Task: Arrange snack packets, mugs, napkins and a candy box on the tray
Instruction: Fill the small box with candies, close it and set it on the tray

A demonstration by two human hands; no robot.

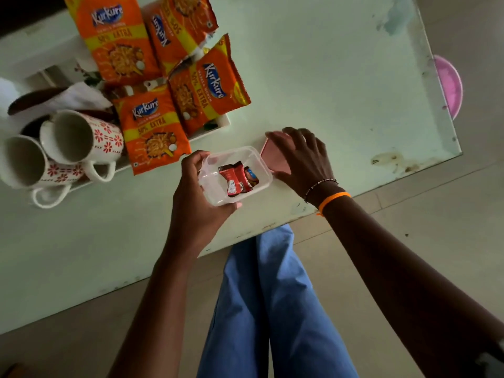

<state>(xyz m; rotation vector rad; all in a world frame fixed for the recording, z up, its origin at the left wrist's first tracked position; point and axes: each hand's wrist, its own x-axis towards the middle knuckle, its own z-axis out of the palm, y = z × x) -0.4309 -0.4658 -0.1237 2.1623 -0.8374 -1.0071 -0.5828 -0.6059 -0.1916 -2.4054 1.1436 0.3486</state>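
My left hand (pixel 196 197) grips a clear plastic candy box (pixel 259 181) with a few wrapped candies (pixel 238 179) inside, held just above the table's front edge. Right beside it, my right hand (pixel 302 156) rests with spread fingers on the box's pink lid (pixel 274 155), which lies on the table. A white tray (pixel 222 125) at the left carries several orange Kurkure snack packets (pixel 152 132), two white mugs with red flowers (pixel 81 137) lying on their sides, and white napkins (pixel 79 96).
The pale green table (pixel 341 77) runs to a front edge near my blue-trousered legs (pixel 272 296). A pink round object (pixel 450 88) sits on the floor beyond the table's right edge. Stains mark the right corner.
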